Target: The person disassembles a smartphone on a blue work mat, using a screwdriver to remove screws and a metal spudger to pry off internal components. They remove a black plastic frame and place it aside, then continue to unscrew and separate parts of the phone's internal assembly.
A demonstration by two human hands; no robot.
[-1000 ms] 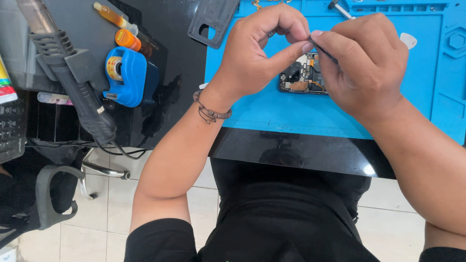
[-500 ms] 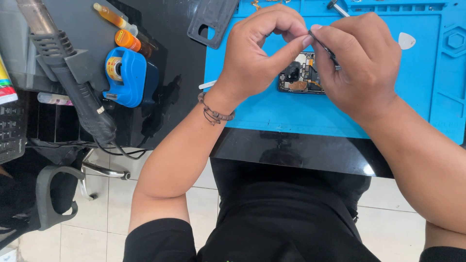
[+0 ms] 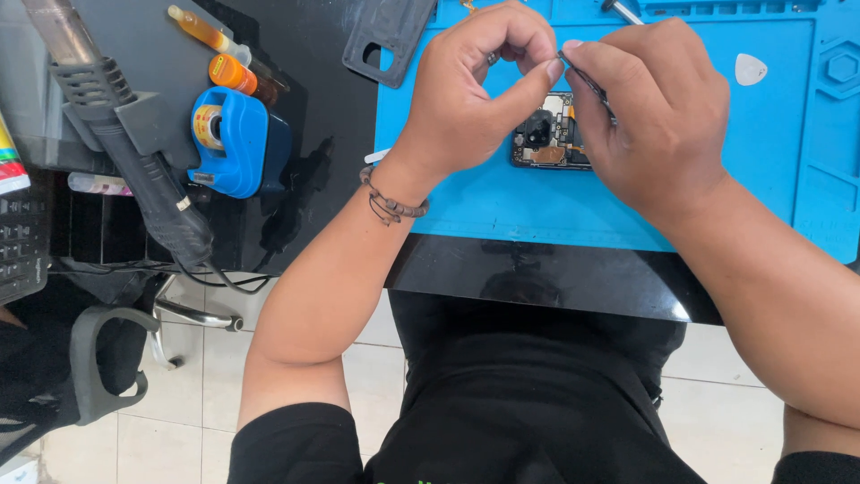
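Holding thin tweezers (image 3: 593,87) pinched in our right hand (image 3: 658,125), left hand (image 3: 475,90) meeting their tip, we hover directly above the opened phone (image 3: 548,134).

My left hand (image 3: 479,85) and right hand (image 3: 654,112) cover most of the opened phone (image 3: 548,134); I can't tell what the fingertips pinch. The frame's edge crops the screwdriver (image 3: 620,11) and keyboard (image 3: 20,246).

Both hands are up over the opened phone (image 3: 548,133) on the blue mat (image 3: 502,202): left hand (image 3: 479,85) curled above it, right hand (image 3: 658,116) pinching thin dark tweezers (image 3: 591,85). A white pick (image 3: 751,69) lies right of the phone, a blue dispenser (image 3: 235,143) well left of it.
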